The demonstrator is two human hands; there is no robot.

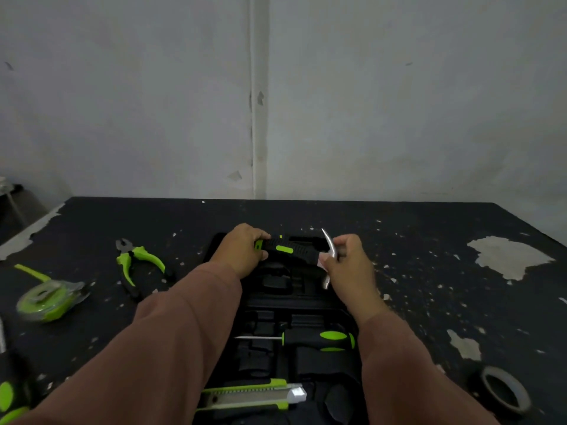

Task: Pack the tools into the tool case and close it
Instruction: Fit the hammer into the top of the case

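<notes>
The black tool case [270,305] lies open on the table in front of me. Over its far end I hold a claw hammer [288,249] crosswise: my left hand [242,253] grips the black and green handle end, my right hand [349,265] holds the silver head. A screwdriver [319,340] with a green and black handle rests in a slot in the case. At the case's near end lies a green utility knife [251,394]. Green pliers [139,262] and a green tape measure [49,297] lie on the table to the left.
The black table [429,286] has patches of peeled paint. A roll of black tape [503,391] sits at the near right. Another green and black tool handle [9,394] shows at the lower left edge. A grey wall stands behind the table.
</notes>
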